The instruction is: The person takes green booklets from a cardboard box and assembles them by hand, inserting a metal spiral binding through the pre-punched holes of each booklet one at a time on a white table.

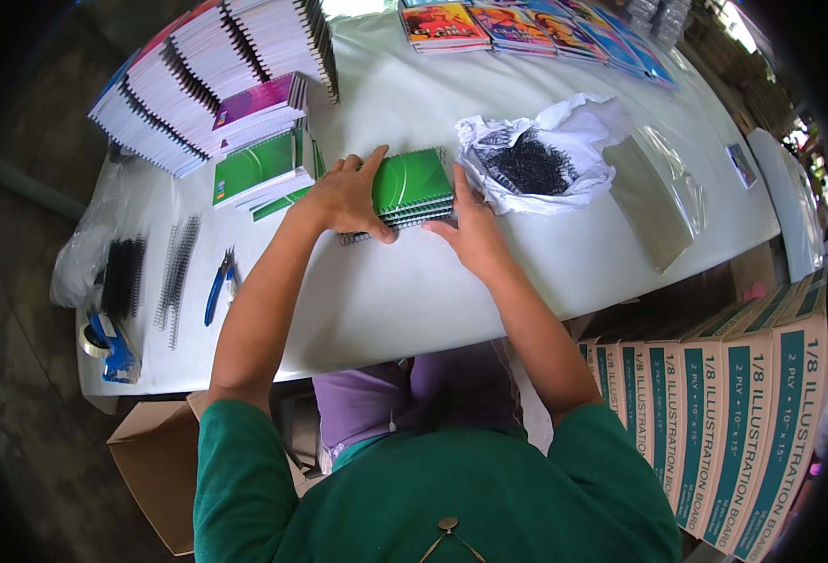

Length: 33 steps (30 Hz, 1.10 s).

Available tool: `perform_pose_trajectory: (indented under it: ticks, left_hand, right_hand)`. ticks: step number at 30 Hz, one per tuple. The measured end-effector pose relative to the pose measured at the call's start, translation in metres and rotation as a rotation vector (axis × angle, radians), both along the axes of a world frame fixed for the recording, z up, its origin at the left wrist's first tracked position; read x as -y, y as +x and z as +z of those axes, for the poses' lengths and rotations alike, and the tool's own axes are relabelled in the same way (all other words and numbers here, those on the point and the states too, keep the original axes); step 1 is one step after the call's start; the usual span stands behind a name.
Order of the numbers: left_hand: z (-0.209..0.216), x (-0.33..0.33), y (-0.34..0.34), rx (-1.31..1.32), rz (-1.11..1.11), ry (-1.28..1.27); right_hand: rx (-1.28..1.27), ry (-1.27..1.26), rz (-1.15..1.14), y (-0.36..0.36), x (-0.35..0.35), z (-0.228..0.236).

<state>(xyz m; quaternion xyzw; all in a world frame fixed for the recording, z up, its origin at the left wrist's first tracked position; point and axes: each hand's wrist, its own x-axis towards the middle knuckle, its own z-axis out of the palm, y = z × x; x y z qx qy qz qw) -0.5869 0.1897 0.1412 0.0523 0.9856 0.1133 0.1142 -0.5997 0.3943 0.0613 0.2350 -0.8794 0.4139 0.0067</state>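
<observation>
A small stack of green spiral notebooks [416, 178] lies on the white-covered table in front of me, coils along its near edge. My left hand [346, 195] grips its left side, thumb at the near edge and fingers toward the far one. Against the right side rest the fingers of my right hand [475, 230], its thumb at the near right corner. To the left, partly behind my left hand, are green booklets [256, 169] with purple ones [259, 101] behind them. Right of the stack stands a crumpled white plastic bag [482, 183] holding black coil clippings [531, 167].
Blue-handled cutters [215, 291], loose coils [177, 272], black coils [123, 272] and a tape dispenser [115, 349] lie at left. Tall stacks of bound books [207, 66] rise behind. Colourful books [517, 33] sit at the far edge, clear plastic [653, 202] at right. Boxes [714, 413] stand lower right.
</observation>
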Motion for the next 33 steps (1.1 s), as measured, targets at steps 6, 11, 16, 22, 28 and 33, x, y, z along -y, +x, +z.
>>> perform_pose_trajectory:
  ticks: [6, 11, 16, 22, 28, 33]
  left_hand:
    - [0.002, -0.003, -0.003, 0.070, 0.003, -0.021]
    - [0.008, -0.001, 0.014, -0.159, -0.017, -0.214]
    - [0.007, 0.008, 0.048, -0.051, 0.193, -0.037]
    - [-0.011, -0.010, 0.051, -0.187, 0.351, 0.172]
    - [0.005, 0.010, 0.058, -0.415, 0.248, 0.188]
    - [-0.006, 0.089, 0.057, -0.962, 0.203, -0.301]
  right_hand:
    - [-0.024, 0.006, 0.007, -0.002, -0.002, -0.001]
    - [-0.079, 0.071, 0.009, 0.000, -0.001, 0.004]
    - [-0.114, -0.076, 0.004, -0.002, -0.002, -0.006]
    - [0.145, -0.086, -0.037, -0.001, 0.000, 0.002]
    - [0.006, -0.142, -0.116, 0.003, -0.001, 0.008]
    - [-0.389, -0.484, -0.023, 0.010, 0.000, 0.027]
